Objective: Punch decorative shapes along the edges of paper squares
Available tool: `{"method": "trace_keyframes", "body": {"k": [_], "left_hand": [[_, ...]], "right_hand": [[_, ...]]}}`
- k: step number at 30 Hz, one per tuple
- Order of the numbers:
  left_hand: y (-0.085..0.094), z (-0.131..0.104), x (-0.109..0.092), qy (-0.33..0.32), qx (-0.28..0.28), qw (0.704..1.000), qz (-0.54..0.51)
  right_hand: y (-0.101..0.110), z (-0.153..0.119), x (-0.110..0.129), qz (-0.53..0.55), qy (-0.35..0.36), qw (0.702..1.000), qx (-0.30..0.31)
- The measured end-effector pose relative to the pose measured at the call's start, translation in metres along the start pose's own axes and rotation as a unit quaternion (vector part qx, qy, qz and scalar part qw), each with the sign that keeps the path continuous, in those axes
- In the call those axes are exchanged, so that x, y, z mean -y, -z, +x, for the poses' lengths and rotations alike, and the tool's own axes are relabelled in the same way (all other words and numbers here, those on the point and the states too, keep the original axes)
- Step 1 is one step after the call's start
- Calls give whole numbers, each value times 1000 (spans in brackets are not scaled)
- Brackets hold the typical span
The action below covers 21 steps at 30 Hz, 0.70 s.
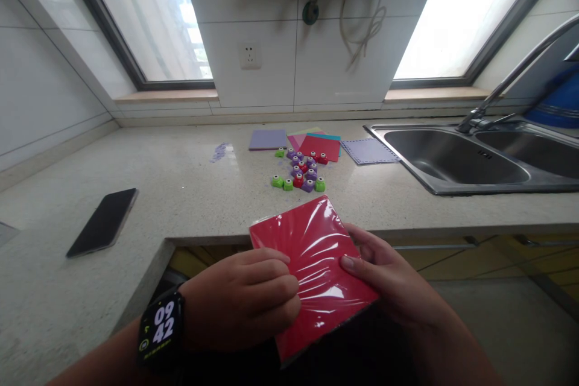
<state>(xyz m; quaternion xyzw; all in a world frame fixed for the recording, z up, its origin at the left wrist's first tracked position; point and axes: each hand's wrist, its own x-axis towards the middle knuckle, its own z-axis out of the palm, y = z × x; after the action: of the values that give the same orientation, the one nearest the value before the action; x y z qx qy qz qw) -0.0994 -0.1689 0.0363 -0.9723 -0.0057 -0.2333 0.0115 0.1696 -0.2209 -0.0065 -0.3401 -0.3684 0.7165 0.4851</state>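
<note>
A pack of red paper (316, 241) in shiny clear wrap is held tilted in front of the counter's edge. My right hand (384, 271) grips its right side, thumb on top and fingers beneath. Curled fingers of my left hand (253, 295) press on the left part of the pack, and the wrap creases between the two hands. The left fingertips and thumb are hidden. Just beyond the pack, several small green, purple and red craft punches (298, 174) stand clustered on the counter.
Behind the punches lie a purple paper stack (268, 140), red sheets (320, 148) over other colours, and a lilac sheet with a punched border (370, 151). Purple paper scraps (220, 152) sit left. A dark phone or tablet (104, 220) rests far left; a steel sink (452, 157) is right.
</note>
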Motion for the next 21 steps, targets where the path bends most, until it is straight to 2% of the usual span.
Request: {"method": "trace_keyframes", "body": {"k": [6,10,16,21], "left_hand": [[2,2,-1,15,-36,999,4],[3,2,-1,16,-36,999,-17],[0,1,-3,14,-1,1000,-25],[2,4,-8,39,80,995,-41]], "right_hand": [[0,2,0,5,1,1000,2],[1,2,3,-4,4,1000,-2],[4,1,0,-14,3,1000,14],[4,-3,-2,-25,-4,1000,9]]}}
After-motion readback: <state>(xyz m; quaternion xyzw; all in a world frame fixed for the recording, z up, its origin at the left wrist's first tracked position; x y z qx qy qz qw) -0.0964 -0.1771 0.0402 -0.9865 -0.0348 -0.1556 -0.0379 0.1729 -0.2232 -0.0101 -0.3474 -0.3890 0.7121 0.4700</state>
